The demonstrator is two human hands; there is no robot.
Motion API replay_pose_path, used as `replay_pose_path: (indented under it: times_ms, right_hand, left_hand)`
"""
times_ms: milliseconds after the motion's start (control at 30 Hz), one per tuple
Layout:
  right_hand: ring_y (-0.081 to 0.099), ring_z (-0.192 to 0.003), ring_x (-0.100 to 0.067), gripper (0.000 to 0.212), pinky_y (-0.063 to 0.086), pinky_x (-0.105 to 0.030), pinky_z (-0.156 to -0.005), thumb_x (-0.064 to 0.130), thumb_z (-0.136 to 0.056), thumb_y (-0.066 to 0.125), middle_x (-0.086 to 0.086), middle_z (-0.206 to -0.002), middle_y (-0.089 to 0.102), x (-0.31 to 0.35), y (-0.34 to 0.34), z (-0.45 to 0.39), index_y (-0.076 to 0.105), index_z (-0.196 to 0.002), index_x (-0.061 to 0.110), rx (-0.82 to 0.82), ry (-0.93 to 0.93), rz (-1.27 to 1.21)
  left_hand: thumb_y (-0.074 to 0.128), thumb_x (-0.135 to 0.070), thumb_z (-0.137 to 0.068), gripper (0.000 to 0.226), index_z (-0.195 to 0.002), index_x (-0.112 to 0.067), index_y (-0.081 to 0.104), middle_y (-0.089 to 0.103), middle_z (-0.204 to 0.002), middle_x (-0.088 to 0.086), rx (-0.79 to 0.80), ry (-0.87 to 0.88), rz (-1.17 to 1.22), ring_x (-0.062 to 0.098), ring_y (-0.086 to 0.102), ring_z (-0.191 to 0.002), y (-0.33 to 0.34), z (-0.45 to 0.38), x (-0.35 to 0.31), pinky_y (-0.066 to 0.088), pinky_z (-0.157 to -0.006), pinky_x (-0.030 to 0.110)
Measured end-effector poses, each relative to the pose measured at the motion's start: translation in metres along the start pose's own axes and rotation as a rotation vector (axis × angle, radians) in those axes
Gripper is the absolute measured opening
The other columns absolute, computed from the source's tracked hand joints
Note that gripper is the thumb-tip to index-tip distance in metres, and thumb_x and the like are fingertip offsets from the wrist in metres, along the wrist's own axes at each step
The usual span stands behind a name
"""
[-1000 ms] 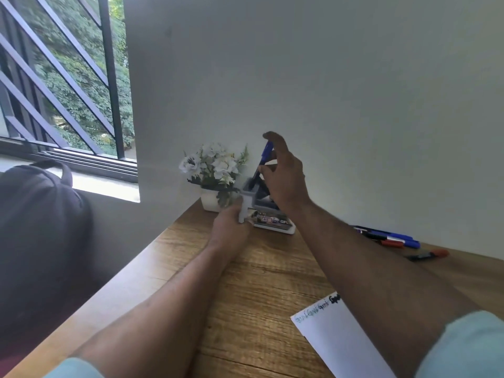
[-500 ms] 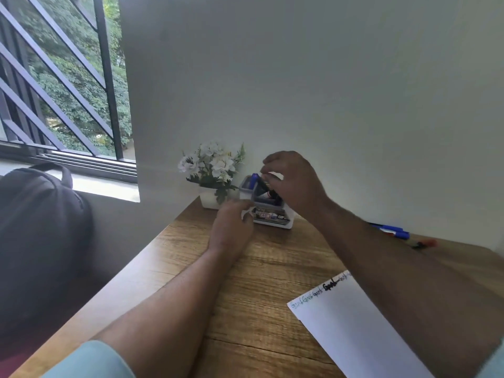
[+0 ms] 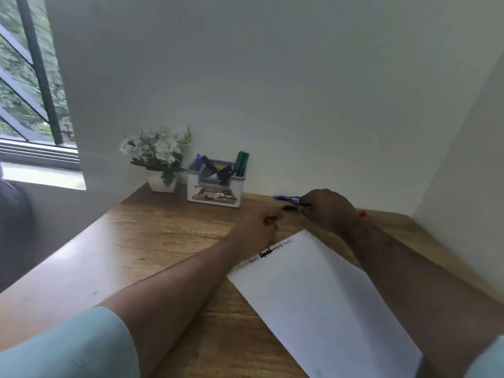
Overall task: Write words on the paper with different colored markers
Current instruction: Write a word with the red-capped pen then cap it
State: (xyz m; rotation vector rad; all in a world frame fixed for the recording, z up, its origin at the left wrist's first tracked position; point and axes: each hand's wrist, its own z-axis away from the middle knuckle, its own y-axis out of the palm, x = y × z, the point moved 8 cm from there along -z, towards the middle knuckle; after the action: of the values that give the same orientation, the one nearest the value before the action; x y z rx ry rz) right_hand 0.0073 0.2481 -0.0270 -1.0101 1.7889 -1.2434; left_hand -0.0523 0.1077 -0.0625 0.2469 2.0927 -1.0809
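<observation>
Picking the next marker from the loose ones at the far edge of the desk point(image 3: 152, 241).

The right hand point(image 3: 327, 211) lies over the loose markers point(image 3: 289, 199) by the wall, fingers curled around a dark one, though the grip itself is partly hidden; best to pinch one barrel cleanly so the neighbours do not roll, choosing a colour not yet used. The left hand point(image 3: 259, 227) sits just left of them, fingers curled; whether it holds anything I cannot tell. It could steady the paper point(image 3: 313, 296), which lies near and right on the desk: a white sheet, angled, with one line of small words in several colours along its far edge, one bold black. The holder point(image 3: 215, 186) stands far left with more markers.
</observation>
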Motion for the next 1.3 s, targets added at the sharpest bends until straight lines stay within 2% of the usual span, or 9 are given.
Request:
replay_pose_path:
  times_ms: [167, 300, 500, 667, 767, 833, 967, 1133, 1300]
  right_hand:
    - [0.062, -0.101, -0.026, 0.043, 0.041, -0.030, -0.072, 0.033, -0.087, 0.052, -0.003, -0.115, 0.061, -0.017, 0.027, -0.011, 0.051, -0.130, 0.038, 0.161, 0.030, 0.142]
    - [0.060, -0.105, -0.029, 0.043, 0.046, -0.035, -0.081, 0.023, -0.083, 0.055, -0.005, -0.120, 0.059, -0.017, 0.033, -0.026, 0.054, -0.125, 0.032, 0.242, 0.016, 0.117]
    - [0.060, -0.102, -0.026, 0.027, 0.043, -0.032, -0.074, 0.030, -0.094, 0.051, -0.004, -0.117, 0.056, -0.021, 0.041, -0.045, 0.057, -0.120, 0.026, 0.181, 0.007, 0.257]
    - [0.059, -0.089, -0.027, 0.015, 0.038, -0.032, -0.066, 0.026, -0.086, 0.057, -0.005, -0.107, 0.059, -0.005, 0.030, -0.046, 0.053, -0.100, 0.022, 0.167, -0.037, 0.294]
    - [0.059, -0.078, -0.031, 0.016, 0.043, -0.033, -0.064, 0.020, -0.076, 0.059, -0.008, -0.089, 0.061, 0.001, -0.003, -0.029, 0.046, -0.083, 0.020, -0.013, -0.012, -0.245]
    - [0.063, -0.075, -0.032, 0.016, 0.048, -0.034, -0.066, 0.017, -0.070, 0.062, -0.012, -0.081, 0.063, 0.010, -0.026, -0.004, 0.048, -0.078, 0.014, -0.132, -0.011, -0.791]
    - [0.065, -0.065, -0.031, 0.010, 0.054, -0.038, -0.070, -0.009, -0.082, 0.057, -0.022, -0.070, 0.059, 0.026, -0.024, 0.043, 0.057, -0.078, 0.000, -0.117, 0.026, -1.421]
    - [0.071, -0.079, -0.029, 0.015, 0.054, -0.035, -0.067, 0.009, -0.092, 0.058, -0.022, -0.081, 0.072, 0.019, 0.001, 0.061, 0.068, -0.089, -0.001, -0.064, 0.114, -1.573]
    - [0.072, -0.084, -0.023, 0.029, 0.055, -0.030, -0.066, 0.012, -0.098, 0.044, -0.020, -0.090, 0.072, 0.014, 0.014, 0.059, 0.065, -0.104, -0.007, 0.147, 0.144, -1.683]
  left_hand:
    - [0.054, 0.001, -0.089, 0.034, -0.120, -0.008, 0.065, 0.067, -0.114, 0.004, 0.014, -0.017, 0.025, 0.000, 0.054, -0.088, 0.004, -0.008, 0.010, 0.035, -0.059, -0.007]
    - [0.053, 0.001, -0.090, 0.030, -0.117, -0.005, 0.066, 0.062, -0.085, -0.002, -0.003, -0.075, 0.095, -0.010, 0.054, -0.048, 0.011, -0.013, 0.020, 0.039, -0.046, 0.002]
    - [0.059, -0.009, -0.090, 0.024, -0.111, -0.013, 0.070, 0.064, -0.096, -0.004, -0.051, -0.075, 0.030, -0.003, 0.052, -0.073, 0.005, -0.016, 0.022, 0.034, -0.056, -0.007]
    - [0.059, -0.010, -0.090, 0.024, -0.110, -0.015, 0.071, 0.068, -0.104, -0.002, -0.066, -0.090, 0.026, 0.005, 0.058, -0.091, 0.002, -0.016, 0.024, 0.036, -0.062, 0.003]
    - [0.061, -0.020, -0.091, 0.031, -0.122, -0.014, 0.064, 0.066, -0.106, 0.000, -0.061, -0.056, 0.049, 0.008, 0.057, -0.092, 0.003, -0.015, 0.018, 0.039, -0.066, 0.002]
    - [0.063, -0.031, -0.090, 0.045, -0.132, -0.017, 0.055, 0.063, -0.112, 0.002, -0.058, 0.002, 0.093, 0.013, 0.059, -0.095, 0.002, -0.012, 0.010, 0.047, -0.081, 0.019]
    - [0.058, -0.033, -0.091, 0.041, -0.129, -0.018, 0.055, 0.064, -0.111, 0.001, -0.060, 0.257, 0.065, 0.012, 0.059, -0.097, 0.000, -0.003, -0.016, 0.047, -0.083, 0.026]
    - [0.051, -0.013, -0.090, 0.024, -0.106, -0.006, 0.067, 0.071, -0.095, 0.005, -0.071, 0.494, -0.052, -0.003, 0.052, -0.083, 0.003, 0.009, -0.037, 0.035, -0.074, 0.003]
    - [0.050, 0.001, -0.092, 0.016, -0.100, -0.004, 0.063, 0.051, -0.079, -0.019, 0.005, 0.499, -0.068, -0.012, 0.048, -0.075, 0.009, 0.008, -0.039, 0.031, -0.069, 0.001]
